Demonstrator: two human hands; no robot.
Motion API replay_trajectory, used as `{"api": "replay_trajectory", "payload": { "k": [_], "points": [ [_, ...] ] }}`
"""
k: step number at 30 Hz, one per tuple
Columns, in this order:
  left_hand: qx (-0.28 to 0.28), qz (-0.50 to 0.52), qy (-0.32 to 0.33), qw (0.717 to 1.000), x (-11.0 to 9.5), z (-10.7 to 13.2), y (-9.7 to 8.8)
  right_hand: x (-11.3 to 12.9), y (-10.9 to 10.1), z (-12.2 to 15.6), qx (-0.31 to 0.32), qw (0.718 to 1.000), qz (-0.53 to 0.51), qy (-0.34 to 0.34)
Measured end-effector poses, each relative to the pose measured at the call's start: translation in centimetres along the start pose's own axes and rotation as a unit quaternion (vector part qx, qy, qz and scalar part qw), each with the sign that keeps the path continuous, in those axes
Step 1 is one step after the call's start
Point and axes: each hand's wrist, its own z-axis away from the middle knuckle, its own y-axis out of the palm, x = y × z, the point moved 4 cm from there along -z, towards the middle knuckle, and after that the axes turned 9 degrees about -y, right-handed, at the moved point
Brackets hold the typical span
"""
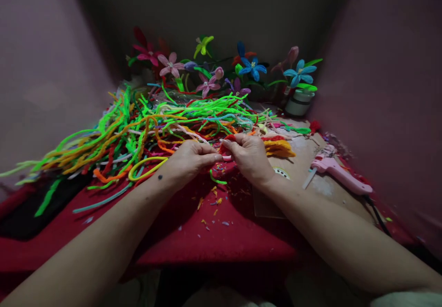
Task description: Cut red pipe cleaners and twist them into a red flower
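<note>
My left hand (193, 159) and my right hand (250, 157) meet over the middle of the table, fingertips almost touching. Between them is a small red pipe cleaner piece (226, 144), pinched by both; its full shape is partly hidden by the fingers. A short pink bit (226, 158) shows just under the fingertips, and I cannot tell if it is held. Below the hands a short green pipe cleaner (218, 178) lies curved on the red cloth (221, 238). Folded orange-yellow pipe cleaner pieces (281, 147) lie just beyond my right hand.
A large heap of colourful pipe cleaners (145, 127) spreads across the back and left. Behind it stand finished pipe cleaner flowers (253, 69) and a lidded jar (299, 102). A pink glue gun (340, 173) rests on cardboard (317, 201) at right. Scraps litter the cloth.
</note>
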Motion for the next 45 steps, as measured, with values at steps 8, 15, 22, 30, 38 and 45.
{"api": "replay_trajectory", "payload": {
  "k": [8, 15, 22, 30, 38, 45],
  "points": [
    [-0.111, 0.023, 0.017, 0.993, 0.1, -0.6, -2.0, 0.9, 0.4, 1.0, -0.034, 0.998, -0.036, -0.037],
    [-0.120, -0.106, 0.089, 0.983, -2.8, -3.6, -0.1, 3.7, 2.9, 4.0, 0.163, 0.948, 0.051, -0.269],
    [-0.036, -0.151, 0.147, 0.977, -5.2, -9.6, 5.2, 3.1, 2.7, 3.7, 0.146, 0.938, 0.103, -0.296],
    [-0.024, -0.119, 0.176, 0.977, -5.5, -11.6, 5.6, 2.9, 2.8, 3.0, 0.153, 0.930, 0.183, -0.281],
    [-0.197, -0.054, 0.102, 0.974, -4.4, -5.1, -3.9, 2.8, 2.3, 3.7, 0.110, 0.950, 0.099, -0.276],
    [-0.298, -0.124, 0.033, 0.946, -1.8, 1.9, -11.7, 2.9, 2.4, 3.8, 0.130, 0.960, 0.064, -0.239]
  ]
}}
